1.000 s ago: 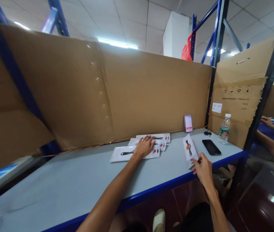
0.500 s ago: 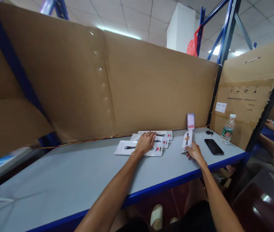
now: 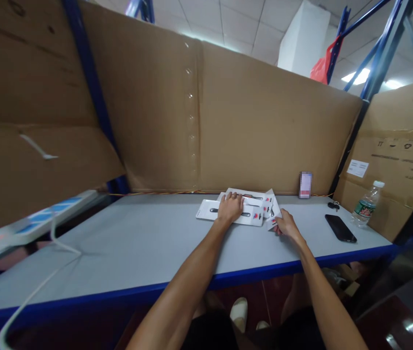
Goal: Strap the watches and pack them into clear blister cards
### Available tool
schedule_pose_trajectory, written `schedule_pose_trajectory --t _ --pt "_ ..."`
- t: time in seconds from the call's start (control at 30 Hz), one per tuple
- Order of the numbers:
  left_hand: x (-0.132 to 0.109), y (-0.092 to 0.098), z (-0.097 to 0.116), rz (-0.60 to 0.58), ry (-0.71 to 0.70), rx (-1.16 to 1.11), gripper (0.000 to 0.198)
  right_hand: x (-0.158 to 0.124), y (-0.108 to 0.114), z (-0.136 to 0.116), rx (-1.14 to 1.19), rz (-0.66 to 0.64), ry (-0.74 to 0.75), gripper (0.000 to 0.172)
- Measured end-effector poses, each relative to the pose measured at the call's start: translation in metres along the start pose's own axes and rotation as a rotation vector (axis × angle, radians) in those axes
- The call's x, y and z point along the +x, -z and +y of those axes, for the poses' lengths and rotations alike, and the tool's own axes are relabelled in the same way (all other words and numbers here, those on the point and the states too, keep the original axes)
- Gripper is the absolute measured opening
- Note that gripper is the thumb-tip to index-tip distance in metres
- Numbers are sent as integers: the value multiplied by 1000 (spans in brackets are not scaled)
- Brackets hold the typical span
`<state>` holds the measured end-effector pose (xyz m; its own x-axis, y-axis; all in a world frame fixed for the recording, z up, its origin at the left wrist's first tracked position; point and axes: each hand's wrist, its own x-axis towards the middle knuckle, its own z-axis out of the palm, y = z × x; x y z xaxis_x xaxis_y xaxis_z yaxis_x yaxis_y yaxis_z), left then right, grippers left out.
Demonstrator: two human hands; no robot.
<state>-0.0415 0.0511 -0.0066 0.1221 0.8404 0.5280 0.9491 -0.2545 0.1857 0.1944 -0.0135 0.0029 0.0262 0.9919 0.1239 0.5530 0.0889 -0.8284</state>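
Observation:
Several white blister cards [image 3: 206, 212] lie overlapped on the grey table, each with a slim dark-handled utensil whose exact kind I cannot make out. Across the front card my left hand [image 3: 230, 208] rests palm down, fingers stretched out and pressing on the pack. My right hand [image 3: 286, 224] pinches the lower end of another white blister card [image 3: 275, 206], tilted at the right edge of the overlapped ones. That card's left side meets the others; whether it lies over or under them is hard to tell.
Right of my hands are a black phone [image 3: 340, 228], a water bottle [image 3: 367, 206], keys [image 3: 333, 205] and an upright phone [image 3: 305, 185]. Cardboard walls [image 3: 264, 131] close off the back and right. A power strip [image 3: 53, 214] with a white cable [image 3: 63, 247] sits at left.
My right hand has brought its blister card leftward against the overlapped cards. My left hand stays flat on them. The camera view has turned to the left.

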Motion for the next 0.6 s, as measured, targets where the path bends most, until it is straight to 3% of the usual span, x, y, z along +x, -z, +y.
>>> schedule_pose_trajectory --t 0.13,0.3,0.43,0.6 --pt "-3 3 -4 -3 87 36 49 -10 -17 -18 -39 -38 5 22" --pt "-4 6 -8 -9 -53 4 48 -21 -22 -30 -64 -54 17 24" --pt "-3 4 -8 -7 -24 5 47 -30 -8 -19 -60 17 -87 20" --pt "-2 3 -8 3 -16 18 44 -51 23 -9 -214 165 -145 22"
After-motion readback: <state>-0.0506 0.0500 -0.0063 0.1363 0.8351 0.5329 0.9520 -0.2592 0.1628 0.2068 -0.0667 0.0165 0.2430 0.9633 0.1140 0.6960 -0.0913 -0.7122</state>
